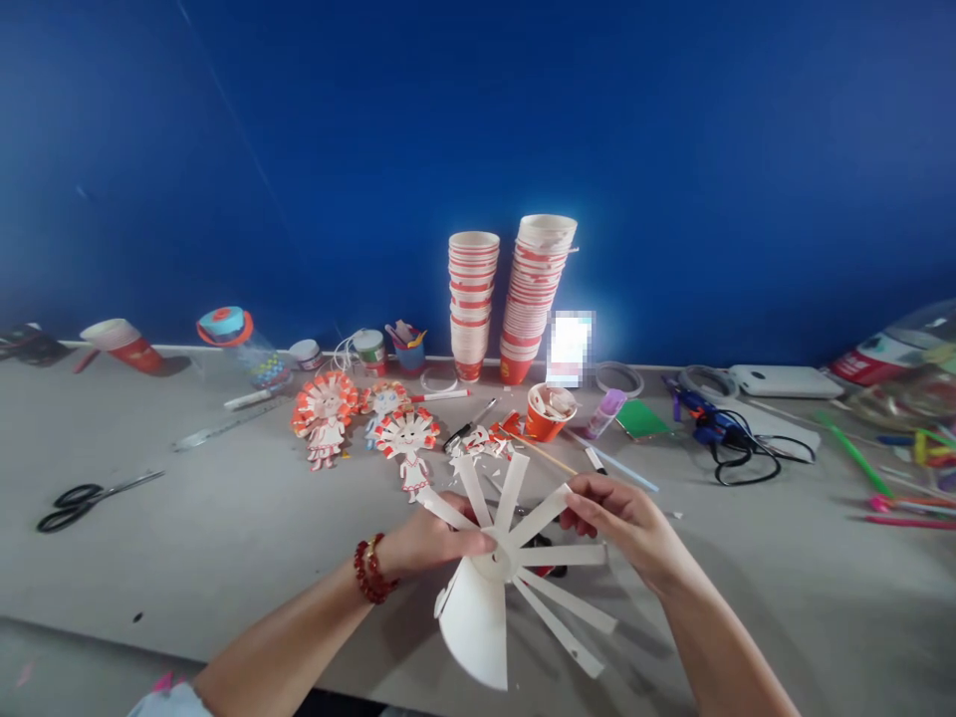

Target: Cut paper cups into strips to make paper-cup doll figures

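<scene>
Above the front of the table I hold a cut paper cup (475, 622), its wall partly sliced into several white strips that fan out from the round base. My left hand (440, 543) grips it at the base, thumb pressed on the white disc. With thumb and fingers, my right hand (616, 523) pinches the tip of one strip at the upper right. The uncut part of the wall hangs below my left hand. Under the strips, a dark and red object is mostly hidden; its kind does not show.
Finished paper dolls (407, 443) lie behind my left hand, near paper scraps (485, 440) and an orange cup (551, 413) of cuttings. Two tall cup stacks (473, 299) stand against the blue wall. Scissors (90, 495) lie at left, a blue glue gun (706, 418) with cord at right.
</scene>
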The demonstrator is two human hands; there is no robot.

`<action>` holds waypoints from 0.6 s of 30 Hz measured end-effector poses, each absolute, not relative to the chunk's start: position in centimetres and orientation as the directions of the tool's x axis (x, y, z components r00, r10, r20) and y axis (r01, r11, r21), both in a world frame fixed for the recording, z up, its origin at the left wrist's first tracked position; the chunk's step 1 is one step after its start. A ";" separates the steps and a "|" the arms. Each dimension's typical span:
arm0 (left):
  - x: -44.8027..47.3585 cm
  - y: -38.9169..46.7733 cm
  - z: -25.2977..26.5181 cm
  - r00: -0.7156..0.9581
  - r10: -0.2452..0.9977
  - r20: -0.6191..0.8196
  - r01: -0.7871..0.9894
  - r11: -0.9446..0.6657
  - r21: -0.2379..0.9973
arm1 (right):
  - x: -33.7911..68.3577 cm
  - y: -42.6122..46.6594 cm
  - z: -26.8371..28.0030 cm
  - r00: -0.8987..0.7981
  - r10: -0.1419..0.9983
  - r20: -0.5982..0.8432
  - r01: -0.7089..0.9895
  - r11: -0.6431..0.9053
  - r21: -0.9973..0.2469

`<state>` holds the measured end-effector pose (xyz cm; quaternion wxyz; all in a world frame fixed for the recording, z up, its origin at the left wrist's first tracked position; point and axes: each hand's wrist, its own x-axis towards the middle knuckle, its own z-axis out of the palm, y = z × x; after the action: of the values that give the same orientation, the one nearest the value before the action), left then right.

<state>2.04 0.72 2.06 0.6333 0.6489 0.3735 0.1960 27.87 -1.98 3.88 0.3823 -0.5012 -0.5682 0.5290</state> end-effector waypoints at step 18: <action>1.8 0.5 2.6 0.662 0.686 -0.300 0.204 0.220 0.954 | 27.1 -1.6 3.9 -0.124 0.991 -0.056 -0.126 -0.071 -0.989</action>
<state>1.82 0.45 2.63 0.6869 0.5994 0.3716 0.1754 27.08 -1.55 3.85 0.4845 -0.4511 -0.4792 0.5763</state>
